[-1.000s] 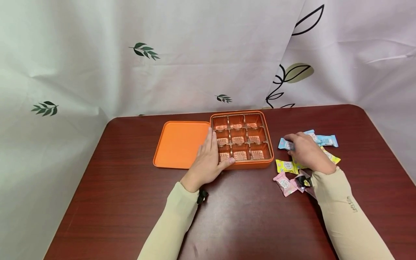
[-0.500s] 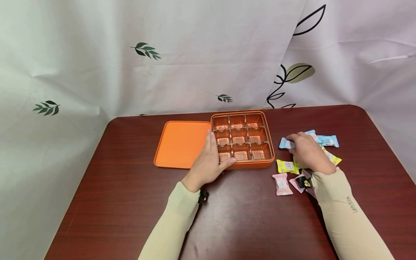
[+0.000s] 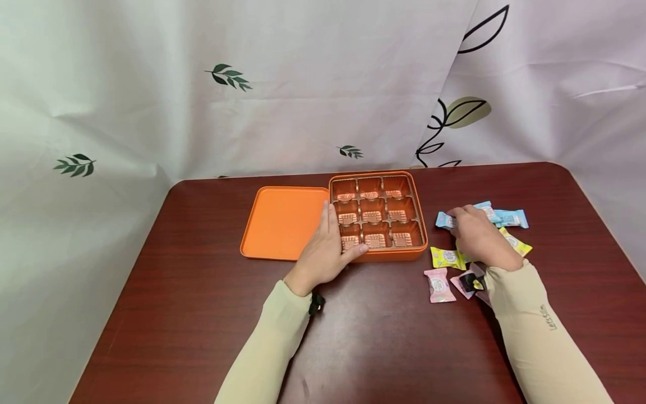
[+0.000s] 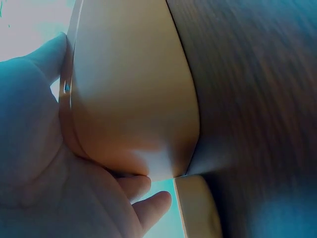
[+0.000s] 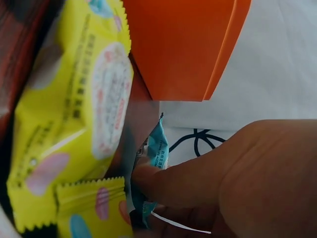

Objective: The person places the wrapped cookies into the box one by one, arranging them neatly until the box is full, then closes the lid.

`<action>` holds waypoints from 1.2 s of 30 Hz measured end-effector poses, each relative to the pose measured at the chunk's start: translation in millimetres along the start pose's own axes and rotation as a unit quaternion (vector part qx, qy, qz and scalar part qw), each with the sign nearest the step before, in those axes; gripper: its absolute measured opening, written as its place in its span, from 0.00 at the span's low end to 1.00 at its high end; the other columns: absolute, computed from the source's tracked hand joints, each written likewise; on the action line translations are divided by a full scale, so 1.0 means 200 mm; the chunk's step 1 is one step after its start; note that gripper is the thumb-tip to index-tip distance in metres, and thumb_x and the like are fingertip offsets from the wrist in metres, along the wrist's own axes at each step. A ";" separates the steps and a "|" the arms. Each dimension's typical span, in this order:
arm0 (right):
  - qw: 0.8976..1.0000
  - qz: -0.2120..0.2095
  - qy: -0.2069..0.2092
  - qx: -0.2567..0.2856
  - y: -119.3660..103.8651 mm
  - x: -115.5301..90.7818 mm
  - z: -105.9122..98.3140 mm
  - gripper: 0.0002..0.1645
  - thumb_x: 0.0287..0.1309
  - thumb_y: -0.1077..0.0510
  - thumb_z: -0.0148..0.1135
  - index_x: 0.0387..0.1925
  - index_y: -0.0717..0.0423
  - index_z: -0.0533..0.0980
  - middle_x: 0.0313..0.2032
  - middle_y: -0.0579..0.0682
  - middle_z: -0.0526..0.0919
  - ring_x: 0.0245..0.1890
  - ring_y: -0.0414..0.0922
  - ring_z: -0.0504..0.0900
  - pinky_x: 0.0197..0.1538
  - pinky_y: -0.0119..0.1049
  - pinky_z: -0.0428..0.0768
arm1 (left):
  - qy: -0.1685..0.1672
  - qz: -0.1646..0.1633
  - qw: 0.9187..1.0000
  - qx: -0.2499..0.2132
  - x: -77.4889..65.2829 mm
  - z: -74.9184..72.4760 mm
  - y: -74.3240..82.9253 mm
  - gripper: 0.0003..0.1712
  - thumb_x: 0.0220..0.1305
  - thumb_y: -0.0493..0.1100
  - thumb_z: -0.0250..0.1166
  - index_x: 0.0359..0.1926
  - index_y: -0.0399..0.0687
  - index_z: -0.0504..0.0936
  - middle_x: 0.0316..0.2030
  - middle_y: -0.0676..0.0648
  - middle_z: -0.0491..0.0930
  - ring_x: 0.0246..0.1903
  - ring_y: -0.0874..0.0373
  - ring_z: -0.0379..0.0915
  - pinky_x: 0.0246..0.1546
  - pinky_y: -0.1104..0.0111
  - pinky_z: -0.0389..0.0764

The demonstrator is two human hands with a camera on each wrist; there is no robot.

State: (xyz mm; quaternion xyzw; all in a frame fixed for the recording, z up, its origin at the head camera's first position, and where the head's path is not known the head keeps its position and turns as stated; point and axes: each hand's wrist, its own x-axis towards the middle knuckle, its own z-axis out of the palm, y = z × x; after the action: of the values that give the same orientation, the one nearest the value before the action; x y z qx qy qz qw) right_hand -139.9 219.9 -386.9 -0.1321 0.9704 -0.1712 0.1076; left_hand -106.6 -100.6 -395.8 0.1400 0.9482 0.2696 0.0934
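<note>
My left hand (image 3: 323,252) lies along the left side of an orange box (image 3: 393,256), fingers straight and thumb on the front rim. Inside is a copper-coloured tray with small square compartments, all bare. In the left wrist view, the palm and thumb are close against the box wall (image 4: 129,74). My right hand (image 3: 479,235) is over a group of wrapped candies to the right. Its thumb and fingers pinch a blue candy packet (image 5: 157,148), partly hidden by the thumb. Yellow packets (image 3: 448,258) lie just below that hand, one partly covered by it.
The flat orange lid (image 3: 282,224) lies against the box's left side. More blue packets (image 3: 512,217) are behind the right hand. Pink packets (image 3: 439,285) lie nearer the front, some under the right wrist. A white patterned curtain (image 3: 303,112) hangs behind the dark red table (image 3: 202,325).
The leftmost pink packet has turned and settled straighter, slightly apart from its neighbour. Both hands stay nearly where they were; the head view has shifted slightly.
</note>
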 end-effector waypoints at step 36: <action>0.983 -0.024 0.169 0.066 -0.13 0.03 -0.06 0.21 0.66 0.71 0.57 0.59 0.75 0.70 0.54 0.73 0.72 0.56 0.71 0.68 0.57 0.68 0.67 | 0.001 -0.002 1.000 0.010 0.00 0.00 0.00 0.63 0.69 0.70 0.56 0.78 0.33 0.31 0.78 0.35 0.26 0.77 0.52 0.22 0.75 0.51 0.43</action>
State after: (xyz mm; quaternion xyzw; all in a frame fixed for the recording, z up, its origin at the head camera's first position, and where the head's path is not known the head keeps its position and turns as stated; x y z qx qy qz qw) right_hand -143.3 197.1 -367.9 -0.1174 0.9576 -0.2575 -0.0538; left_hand -106.5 -99.8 -395.9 0.1388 0.9512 0.2601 0.0911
